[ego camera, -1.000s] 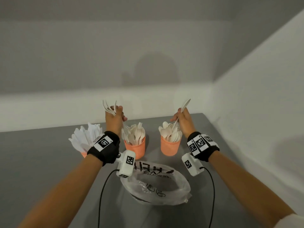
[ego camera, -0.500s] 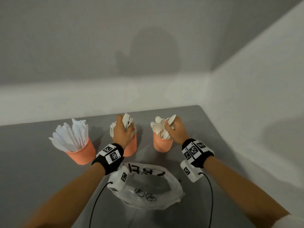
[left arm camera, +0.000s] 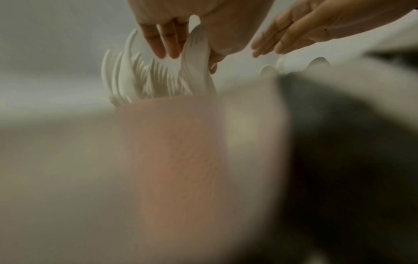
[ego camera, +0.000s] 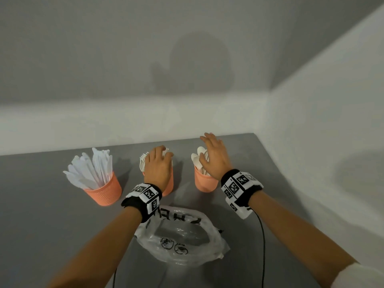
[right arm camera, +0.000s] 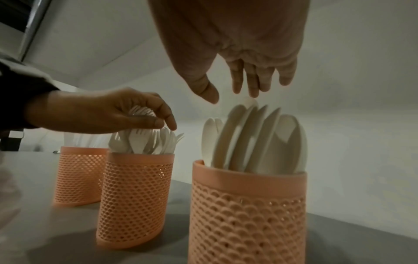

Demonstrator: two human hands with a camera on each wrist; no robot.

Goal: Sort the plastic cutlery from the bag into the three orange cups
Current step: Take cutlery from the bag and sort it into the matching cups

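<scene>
Sorting is nearing completion: knives, forks and spoons are standing in the three cups (ego camera: pixel 104 191), and the bag (ego camera: pixel 182 235), lower centre, is looking empty. The left hand (ego camera: pixel 158 166) is pinching forks (right arm camera: pixel 144 141) at frame centre; the right hand (ego camera: pixel 214 156) is hovering spread, holding nothing, over the spoons (right arm camera: pixel 255 139).

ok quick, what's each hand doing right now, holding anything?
Left hand: over the fork cup, fingers bent onto the forks; whether it grips them cannot be told.
Right hand: open above the spoons, holding nothing.
</scene>
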